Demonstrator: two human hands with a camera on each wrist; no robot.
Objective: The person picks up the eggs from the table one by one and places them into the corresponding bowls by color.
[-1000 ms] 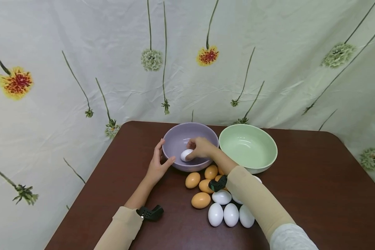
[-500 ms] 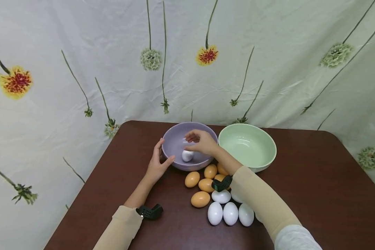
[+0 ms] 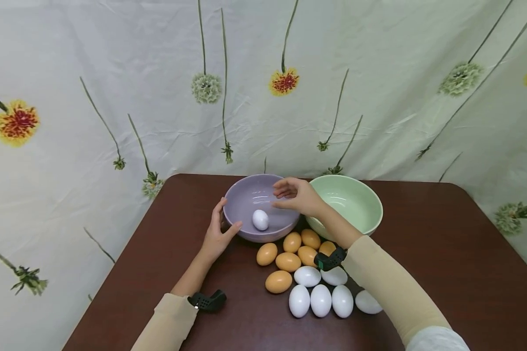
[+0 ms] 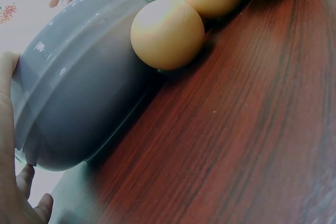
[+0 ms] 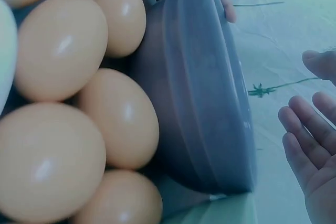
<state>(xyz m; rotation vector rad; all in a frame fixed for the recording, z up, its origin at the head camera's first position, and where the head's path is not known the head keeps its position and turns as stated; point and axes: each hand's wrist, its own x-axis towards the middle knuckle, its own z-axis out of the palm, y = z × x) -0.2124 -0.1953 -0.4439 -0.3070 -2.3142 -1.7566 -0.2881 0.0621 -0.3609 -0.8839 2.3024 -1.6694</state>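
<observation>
A white egg (image 3: 260, 220) lies alone inside the purple bowl (image 3: 241, 195). My left hand (image 3: 215, 236) rests against that bowl's left side, thumb and fingers spread along its rim. Over the bowl's right edge hovers my right hand (image 3: 300, 197), its fingers parted and holding nothing. The right wrist view shows its loosely bent fingers (image 5: 302, 129) apart from the bowl. Several brown eggs (image 3: 288, 262) lie on the table just in front of the bowl. Nearer still are several white eggs (image 3: 320, 300), some close to my right sleeve.
Right beside the purple bowl stands a light green bowl (image 3: 355, 204), partly covered by my right hand and forearm. Both bowls sit near the far edge of the dark brown table (image 3: 443, 253). A flower-printed cloth (image 3: 158, 73) hangs behind.
My right hand has let go of the white egg in the purple bowl, then lifted and moved right. My left hand has stayed at the bowl's side.
</observation>
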